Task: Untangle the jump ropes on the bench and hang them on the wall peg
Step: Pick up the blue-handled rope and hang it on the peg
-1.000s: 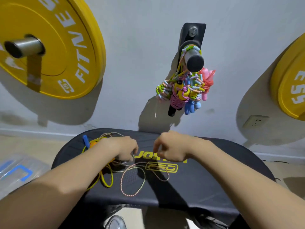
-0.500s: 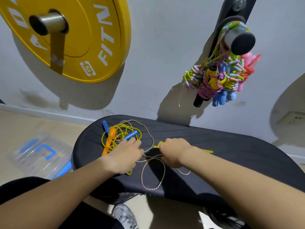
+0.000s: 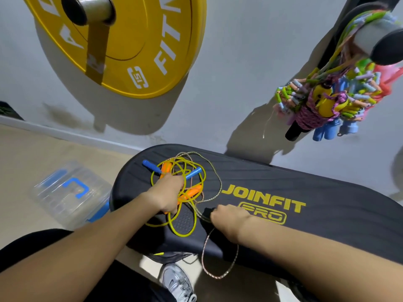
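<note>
1. The knot of jump ropes [image 3: 185, 182] lies at the left end of the surface [image 3: 327, 192]. In it, a yellow rope [image 3: 181, 233] with orange handles [image 3: 193, 191] is looped through a speckled rope [image 3: 218, 275] and past two blue handles [image 3: 150, 165].
2. Your left hand [image 3: 168, 192] has its grip closed on the middle of that knot. Your right hand [image 3: 226, 216] has its grip curled round the speckled rope just beside it, and a long loop of that rope hangs off the front edge.
3. By the look of it you are early in the separating: the yellow loops and the speckled strand cross in several places, and neither rope is free.
4. The wall peg [image 3: 375, 40], up to your right and well apart from both hands, already carries a bundle of coloured ropes [image 3: 322, 105]. Nothing from this pile has reached it.
5. What appears left is to draw the two ropes apart, gather each, and hang both.
6. A yellow weight plate [image 3: 130, 40] hangs on the wall at left, and a clear plastic case [image 3: 69, 192] sits on the floor.
</note>
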A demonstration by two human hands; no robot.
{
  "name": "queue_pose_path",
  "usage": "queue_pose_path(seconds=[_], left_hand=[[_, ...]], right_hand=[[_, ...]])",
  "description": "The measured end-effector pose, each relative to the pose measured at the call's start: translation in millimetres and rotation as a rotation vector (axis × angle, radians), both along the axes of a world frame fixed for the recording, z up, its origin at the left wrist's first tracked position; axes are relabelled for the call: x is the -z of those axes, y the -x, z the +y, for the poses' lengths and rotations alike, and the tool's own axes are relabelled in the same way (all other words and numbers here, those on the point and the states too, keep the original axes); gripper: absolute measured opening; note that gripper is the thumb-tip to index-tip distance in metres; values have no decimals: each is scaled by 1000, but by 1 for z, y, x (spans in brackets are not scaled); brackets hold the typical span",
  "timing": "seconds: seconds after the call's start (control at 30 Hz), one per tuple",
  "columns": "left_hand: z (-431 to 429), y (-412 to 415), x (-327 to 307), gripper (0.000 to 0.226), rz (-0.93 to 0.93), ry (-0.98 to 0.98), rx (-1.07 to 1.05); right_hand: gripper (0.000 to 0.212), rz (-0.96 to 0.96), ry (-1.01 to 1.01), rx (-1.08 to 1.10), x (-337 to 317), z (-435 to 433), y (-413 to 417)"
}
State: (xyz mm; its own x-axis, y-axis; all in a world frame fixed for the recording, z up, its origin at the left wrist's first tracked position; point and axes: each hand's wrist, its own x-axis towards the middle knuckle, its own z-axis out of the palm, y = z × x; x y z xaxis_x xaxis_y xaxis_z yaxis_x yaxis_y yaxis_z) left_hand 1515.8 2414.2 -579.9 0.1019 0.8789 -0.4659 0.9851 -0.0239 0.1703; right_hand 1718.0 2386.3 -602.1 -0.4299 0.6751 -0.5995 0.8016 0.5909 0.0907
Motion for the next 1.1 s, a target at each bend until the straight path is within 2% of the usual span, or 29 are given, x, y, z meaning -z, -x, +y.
queue_pose_path(seconds=[0.07, 0.13, 0.2, 0.27, 0.33, 0.37, 0.4, 0.43, 0.47, 0.53, 0.6, 0.63, 0.7, 0.77, 0.9, 1.0, 1.1], left_hand=[[0, -4, -3, 25, -1, -116, 16], [-1, -7, -11, 19, 73, -204, 41], [-2, -11, -18, 24, 154, -274, 42], [-5, -18, -24, 50, 208, -307, 10], [-9, -26, -32, 87, 226, -281, -12], [-9, -30, -36, 105, 201, -258, -1], [-10, -34, -41, 121, 161, -226, 33], [-12, -39, -46, 126, 101, -191, 88], [-13, -45, -51, 117, 17, -161, 147], [-18, -56, -58, 71, -180, -121, 236], [-26, -67, -60, 28, -325, -115, 285], [-30, -71, -58, 17, -371, -122, 293], [-41, -76, -54, 13, -414, -139, 288], [-50, -78, -48, 18, -434, -167, 267], [-72, -79, -24, 18, -587, -270, 112], [-87, -80, 4, 25, -662, -381, -8], [-103, -79, 33, 26, -626, -450, -65]], right_hand=[[36, -81, 5, -22, -14, 3, -5], [36, -130, -9, -7, -37, 11, -16], [25, -87, -76, 45, -66, 19, -30], [12, 59, -194, 136, -98, 23, -45], [20, 235, -313, 203, -124, 24, -59], [18, 348, -364, 223, -135, 22, -67], [18, 475, -397, 234, -144, 19, -75], [23, 608, -410, 241, -154, 14, -81], [29, 743, -407, 243, -162, 8, -86], [35, 980, -408, 273, -177, -5, -94], [32, 1200, -459, 359, -185, -16, -101], [30, 1286, -503, 400, -188, -22, -106], [26, 1383, -582, 490, -190, -31, -117], [24, 1385, -669, 576, -187, -39, -126], [29, 1234, -787, 808, -171, -42, -137], [35, 1065, -589, 931, -147, -45, -137], [40, 792, -471, 990, -105, -63, -128]])
